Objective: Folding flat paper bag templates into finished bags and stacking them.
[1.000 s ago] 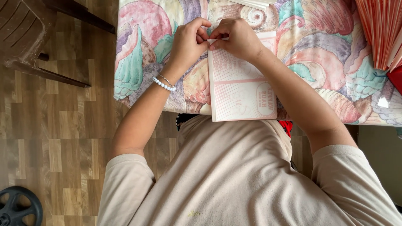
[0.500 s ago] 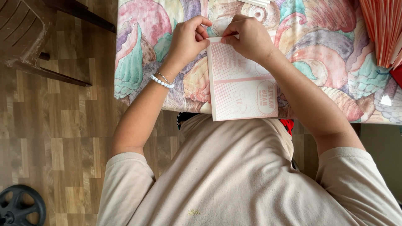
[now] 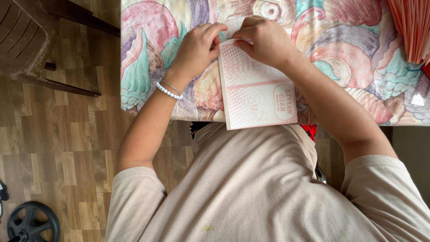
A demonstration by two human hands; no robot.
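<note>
A pink-and-white printed paper sheet [image 3: 257, 92] lies on the table [image 3: 148, 58], which has a colourful shell-pattern cloth; the sheet's near end hangs over the table's front edge. My left hand [image 3: 197, 47], with a white bead bracelet at the wrist, pinches the sheet's far left corner. My right hand [image 3: 264, 40] presses and pinches the far edge beside it. The fingertips of both hands meet at the sheet's top edge, which they partly hide.
A stack of orange-pink papers [image 3: 410, 27] lies at the table's far right. A brown plastic chair [image 3: 27, 40] stands to the left on the wooden floor. A black wheel [image 3: 31, 222] sits at the bottom left.
Both hands have stayed at the sheet's far edge, with the fingers shifting slightly along it. The view has moved a little.
</note>
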